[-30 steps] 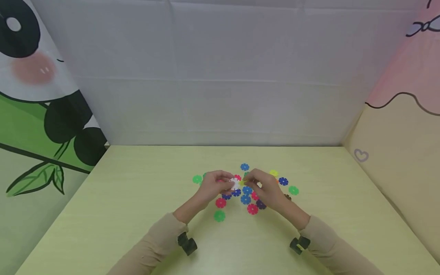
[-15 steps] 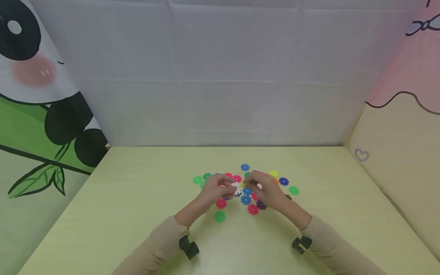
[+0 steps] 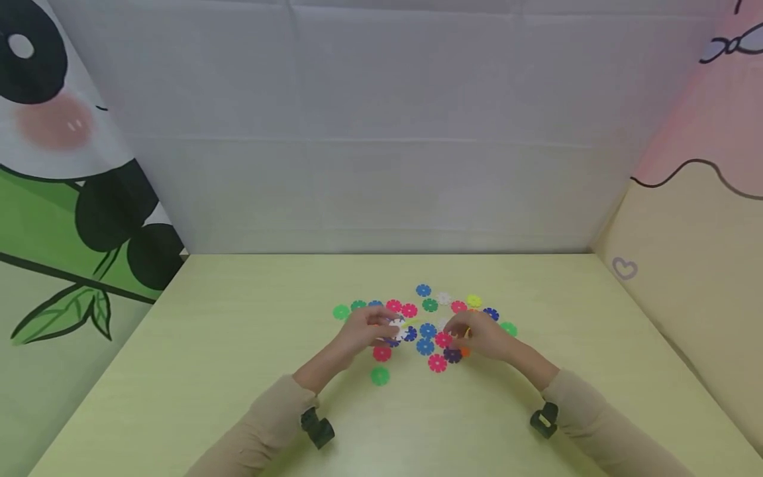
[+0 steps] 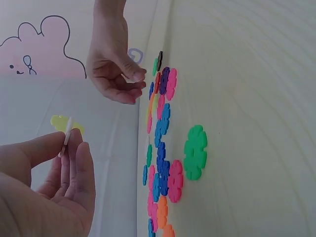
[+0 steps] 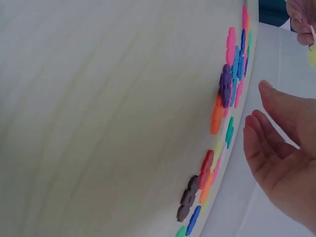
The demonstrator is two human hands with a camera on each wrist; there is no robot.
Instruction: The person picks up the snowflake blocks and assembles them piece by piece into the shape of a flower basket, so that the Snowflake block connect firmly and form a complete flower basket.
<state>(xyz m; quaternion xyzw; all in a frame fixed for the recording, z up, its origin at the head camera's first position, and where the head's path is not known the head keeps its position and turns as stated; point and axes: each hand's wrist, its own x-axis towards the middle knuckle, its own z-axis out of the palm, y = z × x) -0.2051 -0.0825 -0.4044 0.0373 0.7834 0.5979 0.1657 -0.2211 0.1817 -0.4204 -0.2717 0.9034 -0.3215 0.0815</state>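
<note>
My left hand (image 3: 359,330) pinches a white flower-shaped interlocking disc (image 3: 397,328) between thumb and fingers. A yellow disc (image 4: 60,122) is joined to it, standing crosswise in the left wrist view, where the white one appears edge-on. My right hand (image 3: 485,334) hovers over the right part of the scattered discs, holding nothing. Its fingers are loosely bent and its thumb is apart from them in the right wrist view. Under and near it lie a pink disc (image 3: 443,340), a dark purple disc (image 5: 225,86) and an orange disc (image 5: 217,115).
Several more flower discs lie spread on the pale table (image 3: 238,318), among them a blue disc (image 3: 423,290), a green disc (image 3: 379,376) and a red disc (image 5: 206,169). A whitish wall panel (image 3: 381,192) stands behind, with cartoon-printed panels at both sides.
My right hand has let go of the yellow disc and moved right, away from my left hand. The left hand has shifted slightly left, still holding the joined white and yellow discs.
</note>
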